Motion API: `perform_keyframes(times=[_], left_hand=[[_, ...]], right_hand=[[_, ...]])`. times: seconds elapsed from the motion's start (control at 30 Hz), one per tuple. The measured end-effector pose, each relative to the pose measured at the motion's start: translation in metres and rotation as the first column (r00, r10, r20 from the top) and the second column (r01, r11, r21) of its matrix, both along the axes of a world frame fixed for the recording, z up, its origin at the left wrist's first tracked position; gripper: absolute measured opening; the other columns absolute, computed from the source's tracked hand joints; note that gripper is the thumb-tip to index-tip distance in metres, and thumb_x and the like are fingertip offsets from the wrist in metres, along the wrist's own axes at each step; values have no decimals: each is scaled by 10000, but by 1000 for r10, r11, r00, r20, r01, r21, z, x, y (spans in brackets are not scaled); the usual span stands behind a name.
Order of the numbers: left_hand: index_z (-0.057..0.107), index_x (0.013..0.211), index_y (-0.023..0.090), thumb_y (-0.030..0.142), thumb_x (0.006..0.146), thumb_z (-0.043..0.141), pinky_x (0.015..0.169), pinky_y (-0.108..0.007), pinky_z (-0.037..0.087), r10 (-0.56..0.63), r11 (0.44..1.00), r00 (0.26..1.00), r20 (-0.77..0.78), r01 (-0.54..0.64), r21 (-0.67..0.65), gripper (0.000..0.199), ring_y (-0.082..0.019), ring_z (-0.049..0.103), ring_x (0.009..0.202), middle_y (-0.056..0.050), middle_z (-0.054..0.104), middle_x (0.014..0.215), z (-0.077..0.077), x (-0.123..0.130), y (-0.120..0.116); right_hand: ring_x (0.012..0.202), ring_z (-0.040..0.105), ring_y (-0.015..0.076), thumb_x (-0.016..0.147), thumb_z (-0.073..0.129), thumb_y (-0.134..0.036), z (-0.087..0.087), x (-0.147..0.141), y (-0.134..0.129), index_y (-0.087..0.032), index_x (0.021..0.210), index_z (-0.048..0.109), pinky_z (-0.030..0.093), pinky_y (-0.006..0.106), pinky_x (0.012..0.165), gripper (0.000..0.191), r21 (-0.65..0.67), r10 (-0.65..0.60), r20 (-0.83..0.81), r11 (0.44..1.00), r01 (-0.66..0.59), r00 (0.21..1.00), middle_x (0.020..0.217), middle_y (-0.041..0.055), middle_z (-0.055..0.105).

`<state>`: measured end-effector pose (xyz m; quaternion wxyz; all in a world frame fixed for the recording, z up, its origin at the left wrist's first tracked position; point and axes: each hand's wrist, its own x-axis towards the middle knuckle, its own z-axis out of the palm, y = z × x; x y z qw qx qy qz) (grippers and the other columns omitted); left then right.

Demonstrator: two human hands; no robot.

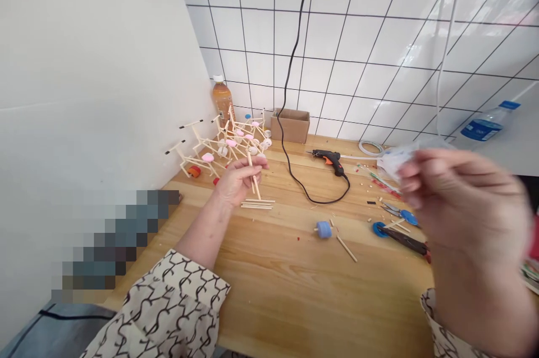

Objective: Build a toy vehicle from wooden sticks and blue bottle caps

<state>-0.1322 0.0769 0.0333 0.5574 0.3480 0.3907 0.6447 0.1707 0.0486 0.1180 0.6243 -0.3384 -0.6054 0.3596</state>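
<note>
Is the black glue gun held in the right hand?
No, the glue gun lies on the table, apart from the right hand.

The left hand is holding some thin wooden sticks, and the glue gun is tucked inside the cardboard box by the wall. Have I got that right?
Not quite: the glue gun isn't inside the cardboard box. The head view shows it lying on the table, to the right of the box. The left hand does hold thin wooden sticks.
</note>
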Motion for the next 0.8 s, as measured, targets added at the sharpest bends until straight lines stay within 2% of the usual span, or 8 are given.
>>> perform_keyframes(times=[0.07, 0.17, 0.27, 0.37, 0.43, 0.57, 0.7, 0.8], left_hand=[[714, 706, 112, 123, 541, 693, 469, -206, 324, -71, 997, 997, -8, 71, 6, 168, -55, 458, 474, -54, 674, 670, -1, 9, -3], [712, 714, 117, 145, 558, 701, 474, -211, 319, -169, 986, 986, -1, 169, 16, 159, -59, 463, 485, -59, 675, 694, -3, 19, -5], [710, 729, 121, 199, 593, 703, 463, -213, 295, -263, 965, 964, 33, 261, 36, 156, -55, 436, 473, -60, 669, 686, -5, 24, -7], [705, 723, 120, 239, 613, 703, 456, -216, 264, -310, 951, 948, 77, 308, 34, 162, -45, 389, 456, -62, 660, 680, -3, 30, -11], [706, 733, 123, 255, 615, 706, 454, -216, 246, -339, 941, 936, 96, 339, 23, 177, -38, 360, 452, -66, 665, 710, -1, 34, -15], [714, 798, 145, 251, 638, 698, 465, -222, 260, -388, 922, 915, 109, 386, 40, 193, -37, 350, 467, -85, 687, 848, 2, 44, -21], [721, 874, 127, 265, 686, 680, 497, -222, 313, -449, 894, 888, 102, 448, 33, 236, -65, 432, 522, -80, 673, 780, -1, 51, -23], [728, 855, 117, 307, 702, 677, 586, -231, 394, -427, 904, 899, 99, 428, 15, 249, -115, 526, 638, -67, 643, 691, -6, 53, -21]], right_hand=[[409, 513, 79, 708, 729, -230, -7, -29, -5, -222, 716, 691, 342, 206, 345, 39, -142, 145, -39, 979, -149, 989, 589, 0, 680], [315, 384, 48, 670, 759, -280, -19, -51, -9, -188, 575, 618, 249, 185, 308, 194, -202, 207, 41, 960, -195, 978, 406, -47, 561], [327, 288, 33, 744, 683, -387, -28, -58, -12, -175, 462, 483, 203, 190, 330, 405, -221, 251, 166, 952, -212, 954, 352, -77, 399], [356, 237, 39, 847, 504, -496, -35, -63, -12, -186, 443, 382, 196, 206, 353, 523, -322, 359, 238, 906, -275, 902, 380, -76, 316], [373, 283, 50, 857, 472, -500, -40, -68, -10, -186, 495, 436, 237, 206, 373, 480, -367, 404, 275, 883, -293, 872, 403, -70, 355], [442, 446, 82, 805, 561, -409, -48, -73, -6, -170, 703, 603, 359, 221, 426, 263, -406, 425, 306, 868, -287, 852, 531, -15, 575], [584, 578, 129, 757, 617, -342, -54, -73, 0, -175, 792, 660, 458, 257, 486, 176, -418, 441, 157, 840, -345, 883, 715, 39, 676], [751, 636, 156, 750, 647, -315, -56, -71, 4, -184, 872, 689, 514, 309, 658, 184, -472, 515, 4, 757, -452, 857, 844, 59, 706]])
